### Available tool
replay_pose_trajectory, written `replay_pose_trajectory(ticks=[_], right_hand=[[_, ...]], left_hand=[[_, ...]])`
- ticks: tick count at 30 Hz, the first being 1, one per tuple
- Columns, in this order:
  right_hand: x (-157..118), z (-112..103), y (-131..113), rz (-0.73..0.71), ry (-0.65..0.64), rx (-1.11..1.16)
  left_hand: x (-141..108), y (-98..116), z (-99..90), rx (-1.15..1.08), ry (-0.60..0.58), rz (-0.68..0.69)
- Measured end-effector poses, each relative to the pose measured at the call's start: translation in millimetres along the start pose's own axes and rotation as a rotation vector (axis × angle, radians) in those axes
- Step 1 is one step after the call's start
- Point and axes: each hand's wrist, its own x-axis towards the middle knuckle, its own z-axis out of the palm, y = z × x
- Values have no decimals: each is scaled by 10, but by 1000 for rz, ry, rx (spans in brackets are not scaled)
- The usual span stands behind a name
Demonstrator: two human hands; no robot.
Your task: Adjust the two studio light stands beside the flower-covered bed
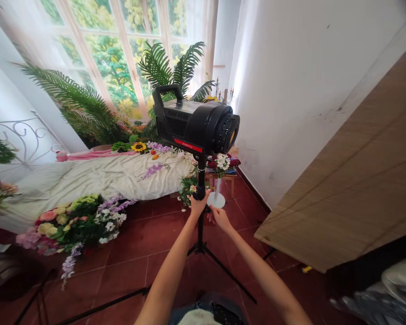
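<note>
A black studio light with a top handle and a red label reading "ZHEYU" sits on a black light stand. Its round front faces right. My left hand is closed around the stand's pole, just under a thicker collar below the lamp. Beside the pole, slightly lower and to the right, my right hand has its fingers pinched at the stand's side, where a small dark knob seems to sit. The fingertips largely hide that part. Below my hands the stand's legs spread over the floor.
Behind the stand is a bed with cream bedding and scattered flowers. Large bouquets line its front edge. A white round-based stand is close behind my hands. A leaning wooden panel fills the right. Another black leg crosses the floor at left.
</note>
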Motion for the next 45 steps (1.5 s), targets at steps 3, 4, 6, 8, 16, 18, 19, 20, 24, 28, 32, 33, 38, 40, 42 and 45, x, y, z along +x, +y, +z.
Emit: replay_pose_trajectory(ticks=[3,4,6,8,16,18,19,20,24,28,32,33,38,40,42,45], right_hand=[[35,65,70,108,-3,207],[39,88,84,146,4,280],[33,129,93,220,6,460],[14,156,77,284,-40,688],[-57,179,-27,327,-207,1144],[-69,154,-36,344,-196,934],[-80,128,-46,359,-186,757],[-98,90,-65,351,-163,540],[-189,-125,-244,28,17,-438],[-174,-270,-480,-287,-42,-1011],[-59,-275,-570,-386,-173,-1200],[-33,-268,-567,-391,-185,-1221],[41,-269,-473,-396,-218,-1063],[55,-276,-423,-382,-184,-834],[61,-272,-377,-346,-152,-619],[51,-237,-337,-270,-114,-486]], left_hand=[[-5,-13,9,-5,5,32],[-5,-11,12,-3,4,34],[-5,-2,16,9,2,29],[-2,8,19,18,4,26],[0,14,15,21,6,29],[-6,24,18,13,13,30],[-10,32,20,6,16,35],[-14,39,23,0,20,39],[-23,50,39,21,59,22],[-19,31,47,45,110,13],[-15,33,48,46,109,21],[-15,38,50,46,105,23],[-22,71,48,44,95,20],[-27,78,31,58,81,18],[-33,78,6,67,60,-1],[-38,70,-40,33,5,-42]])
